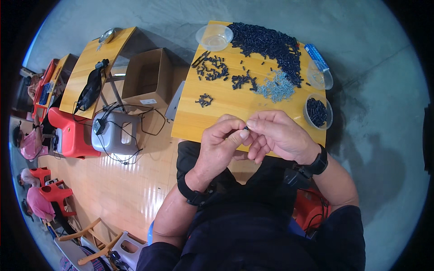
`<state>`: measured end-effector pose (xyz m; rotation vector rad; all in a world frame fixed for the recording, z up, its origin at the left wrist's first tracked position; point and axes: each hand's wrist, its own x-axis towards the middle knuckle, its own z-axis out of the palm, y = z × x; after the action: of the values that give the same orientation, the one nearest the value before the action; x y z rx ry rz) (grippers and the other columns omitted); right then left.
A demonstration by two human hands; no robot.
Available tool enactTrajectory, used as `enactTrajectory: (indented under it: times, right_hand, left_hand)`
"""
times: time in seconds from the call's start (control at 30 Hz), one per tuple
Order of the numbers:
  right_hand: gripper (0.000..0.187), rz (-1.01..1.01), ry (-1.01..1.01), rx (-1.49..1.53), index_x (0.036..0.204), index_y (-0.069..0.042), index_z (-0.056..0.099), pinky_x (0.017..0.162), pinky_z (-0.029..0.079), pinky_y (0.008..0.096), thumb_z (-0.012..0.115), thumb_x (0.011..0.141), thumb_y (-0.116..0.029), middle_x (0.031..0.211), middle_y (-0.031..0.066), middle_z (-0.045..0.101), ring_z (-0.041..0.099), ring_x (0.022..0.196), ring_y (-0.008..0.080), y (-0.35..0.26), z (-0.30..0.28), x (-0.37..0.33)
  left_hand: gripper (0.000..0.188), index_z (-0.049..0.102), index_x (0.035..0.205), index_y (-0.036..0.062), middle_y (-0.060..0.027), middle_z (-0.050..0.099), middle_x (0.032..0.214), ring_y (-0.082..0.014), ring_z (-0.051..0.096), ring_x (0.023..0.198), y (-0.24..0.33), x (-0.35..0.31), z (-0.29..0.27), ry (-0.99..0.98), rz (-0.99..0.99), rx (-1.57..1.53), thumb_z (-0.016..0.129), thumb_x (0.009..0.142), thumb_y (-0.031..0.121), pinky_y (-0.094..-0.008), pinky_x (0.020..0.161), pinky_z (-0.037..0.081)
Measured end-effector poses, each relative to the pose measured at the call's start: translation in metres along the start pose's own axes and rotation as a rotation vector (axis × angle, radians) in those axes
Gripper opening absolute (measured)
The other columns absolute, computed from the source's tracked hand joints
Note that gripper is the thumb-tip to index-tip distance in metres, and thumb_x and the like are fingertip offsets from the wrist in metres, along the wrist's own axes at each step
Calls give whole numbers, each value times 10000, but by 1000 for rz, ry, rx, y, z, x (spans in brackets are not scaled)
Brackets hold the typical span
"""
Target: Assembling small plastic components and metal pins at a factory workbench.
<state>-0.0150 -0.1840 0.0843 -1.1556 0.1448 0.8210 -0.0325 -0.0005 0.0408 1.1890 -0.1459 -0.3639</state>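
Observation:
My left hand (220, 143) and my right hand (284, 136) meet over the near edge of the wooden table (192, 119). Their thumbs and forefingers pinch a small black piece (246, 128) between them, mostly hidden by the fingertips. Past my hands lies a heap of small light-blue pieces (278, 86). A large pile of short black cylindrical pieces (266, 43) covers the far right of the tabletop. Smaller groups of black pieces (212, 70) are scattered at the left, with one little cluster (204, 100) nearer me. Black tweezers (200, 59) rest at the left edge.
A clear bowl (214, 44) sits at the far left corner. On the right, a round tub holds black pieces (316, 113), and a blue box (316, 57) lies over another clear tub (326, 82). Leftward stand a cardboard box (143, 77), a grey stool (115, 128) with cables and a red chair (74, 135).

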Motion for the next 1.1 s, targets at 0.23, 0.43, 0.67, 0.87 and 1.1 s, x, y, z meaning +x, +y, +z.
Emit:
enactTrajectory:
  times: [0.23, 0.43, 0.67, 0.87, 1.1]
  right_hand:
    - [364, 119, -116, 79, 936, 31, 594, 492, 566, 283, 484, 979, -314, 739, 108, 631, 654, 557, 183, 3, -2, 0]
    - [392, 66, -196, 104, 906, 44, 599, 465, 563, 284, 476, 979, -321, 716, 110, 633, 645, 518, 178, 10, -10, 6]
    - [396, 30, -249, 192, 900, 56, 598, 464, 563, 281, 469, 981, -310, 717, 115, 631, 644, 517, 180, 21, -17, 11]
    - [410, 87, -241, 209, 909, 57, 588, 465, 564, 285, 453, 985, -323, 725, 109, 631, 643, 522, 178, 21, -17, 15]
    - [434, 74, -211, 262, 921, 49, 570, 460, 564, 290, 426, 996, -355, 739, 112, 633, 645, 522, 183, 18, -14, 16]
  left_hand:
    - [65, 644, 921, -10, -98, 516, 1134, -164, 487, 1110, -14, 4, -4, -8, 180, 55, 622, 862, 8, -286, 921, 394]
    - [61, 636, 917, -7, -122, 518, 1198, -184, 485, 1156, -7, 6, -7, -98, 145, 44, 633, 857, 4, -294, 937, 408]
    - [130, 658, 973, -2, -157, 478, 1328, -237, 506, 1192, -4, 10, -14, -184, 94, 31, 657, 843, -4, -332, 967, 436]
    - [116, 680, 957, -6, -167, 504, 1299, -228, 515, 1176, -6, 16, -16, -184, 148, 114, 645, 847, 1, -322, 947, 436]
    - [116, 681, 943, -10, -153, 526, 1248, -200, 529, 1122, -4, 18, -13, -112, 124, 91, 619, 845, -17, -301, 914, 437]
